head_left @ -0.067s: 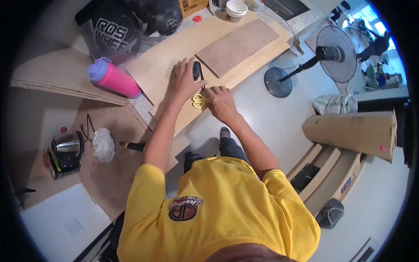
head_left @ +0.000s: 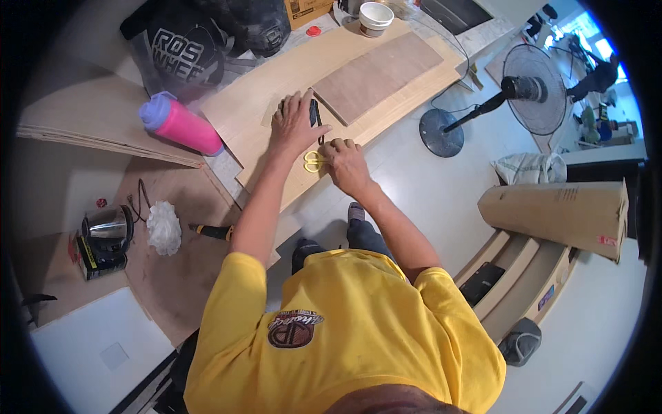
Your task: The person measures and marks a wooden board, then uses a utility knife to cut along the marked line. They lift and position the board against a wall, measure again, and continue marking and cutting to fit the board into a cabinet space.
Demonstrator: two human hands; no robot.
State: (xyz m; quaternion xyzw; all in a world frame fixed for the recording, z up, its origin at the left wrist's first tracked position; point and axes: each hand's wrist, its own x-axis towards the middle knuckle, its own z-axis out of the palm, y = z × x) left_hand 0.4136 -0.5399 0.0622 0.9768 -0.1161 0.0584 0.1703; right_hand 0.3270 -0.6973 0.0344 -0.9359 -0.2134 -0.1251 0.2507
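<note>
Scissors with yellow handles (head_left: 314, 163) lie near the front edge of a pale wooden board (head_left: 255, 114). My right hand (head_left: 347, 165) is closed over their blade end, its fingers curled; the blades are mostly hidden. My left hand (head_left: 294, 125) rests on the board with fingers stretched out and thumb apart. Beside its index finger is a black object (head_left: 314, 112), partly covered by the hand; its kind I cannot make out. A thin dark strip (head_left: 321, 132) runs from it toward the right hand. A brown wooden panel (head_left: 376, 76) lies just beyond.
A pink bottle (head_left: 185, 127) stands left of the board. A white tub (head_left: 375, 19) sits at the far end, with a black bag (head_left: 176, 52) at the back left. To the right are a standing fan (head_left: 527, 90) and a long cardboard box (head_left: 552, 214).
My right hand's fingers have curled in slightly beside the scissors. My left hand has shifted a little, covering more of the black object.
</note>
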